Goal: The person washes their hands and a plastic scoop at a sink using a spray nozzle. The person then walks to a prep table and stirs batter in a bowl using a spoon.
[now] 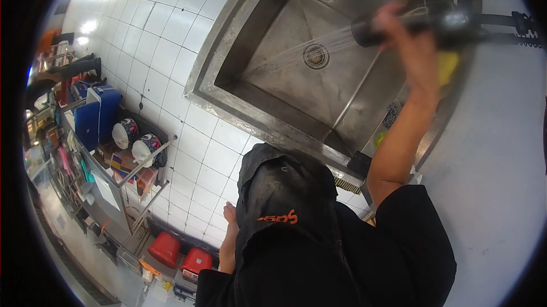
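My right hand (396, 28), smeared by motion, is wrapped around a black spray faucet head (369, 29) over the stainless steel sink (213, 93). Jets of water (307, 48) fan out from its nozzle toward the sink's left side, passing by the round drain (316, 56). A dark arm of the faucet runs to the wall at right. Low beside my black apron (285, 193), my left hand (230, 213) hangs away from the sink. Its visible fingers are loosely extended with nothing seen in them; the apron partly hides this hand.
A yellow item (448, 68) and a dark scouring pad (392, 114) lie along the sink's right ledge. White floor tiles (176, 73) stretch to the left. Beyond them stands a metal rack (128, 179) with blue cases (99, 113), patterned bowls (145, 148) and red containers (165, 249).
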Available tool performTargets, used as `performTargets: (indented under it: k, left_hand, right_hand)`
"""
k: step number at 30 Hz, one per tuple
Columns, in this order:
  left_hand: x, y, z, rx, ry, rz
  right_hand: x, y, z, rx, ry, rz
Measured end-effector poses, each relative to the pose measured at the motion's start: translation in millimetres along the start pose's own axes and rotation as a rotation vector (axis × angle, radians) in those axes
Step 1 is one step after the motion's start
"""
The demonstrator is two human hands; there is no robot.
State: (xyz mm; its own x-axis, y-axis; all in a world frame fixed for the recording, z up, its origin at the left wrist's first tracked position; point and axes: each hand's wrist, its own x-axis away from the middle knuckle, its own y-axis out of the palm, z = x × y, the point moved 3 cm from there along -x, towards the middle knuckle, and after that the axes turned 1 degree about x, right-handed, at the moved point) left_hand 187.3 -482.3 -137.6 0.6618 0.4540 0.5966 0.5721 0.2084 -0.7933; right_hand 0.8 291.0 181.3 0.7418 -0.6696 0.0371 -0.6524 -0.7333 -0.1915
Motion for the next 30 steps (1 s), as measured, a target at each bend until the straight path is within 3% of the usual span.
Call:
performTargets:
  k: [7,13,19,22,25,30]
  left_hand:
    - [-1,-2,1,0.008,-0.032,-0.025]
    - [1,1,0,-0.116,0.138,-0.002]
    - [0,3,-3,-0.131,0.130,-0.014]
    - [-3,4,-4,-0.045,0.018,-0.019]
    - [-3,6,-4,-0.133,0.109,-0.017]
    - [-3,3,-3,-0.033,0.030,-0.005]
  right_hand:
    - [0,0,-1,-0.001,0.007,-0.002]
    - [-1,1,-1,-0.003,0.003,0.000]
    - [-4,-6,5,0.054,-0.015,0.027]
    - [-4,-13,8,0.142,-0.001,0.069]
    - [-4,-18,10,0.199,0.012,0.086]
    - [-8,-23,14,0.254,0.023,0.083]
